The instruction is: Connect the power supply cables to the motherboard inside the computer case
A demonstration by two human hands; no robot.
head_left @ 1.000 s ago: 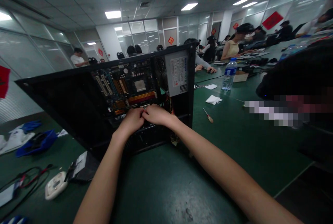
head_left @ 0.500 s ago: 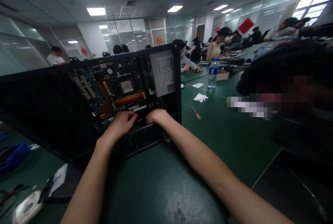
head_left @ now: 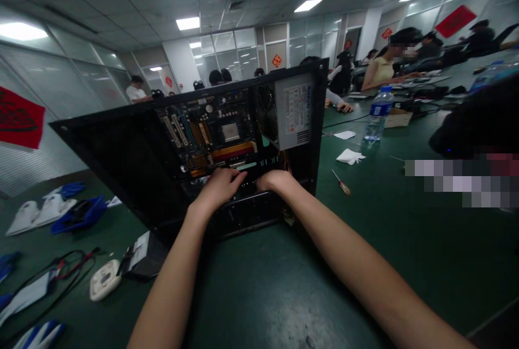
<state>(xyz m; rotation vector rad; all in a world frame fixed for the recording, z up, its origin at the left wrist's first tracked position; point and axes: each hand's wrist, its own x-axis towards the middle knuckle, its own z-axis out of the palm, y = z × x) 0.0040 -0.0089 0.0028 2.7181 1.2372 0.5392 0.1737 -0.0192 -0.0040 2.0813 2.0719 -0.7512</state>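
An open black computer case stands on its edge before me, its inside facing me. A motherboard with orange memory slots is fixed in it, and a grey power supply fills the upper right corner beside a fan. Over the lower inner edge of the case reaches my left hand, thumb showing, fingers curled down into the dark. Close to its right, my right hand is bent at the wrist and curled inward below the power supply. Whatever lies between the fingers is hidden from view.
A screwdriver, crumpled white paper and a water bottle are on the green table at right. Left lie a white round-cornered device, cables, gloves and a blue tray. A person leans in at right.
My view has turned to the left, so the case and hands appear farther right and more of the table's left side shows. Both hands keep nearly the same place in the case.
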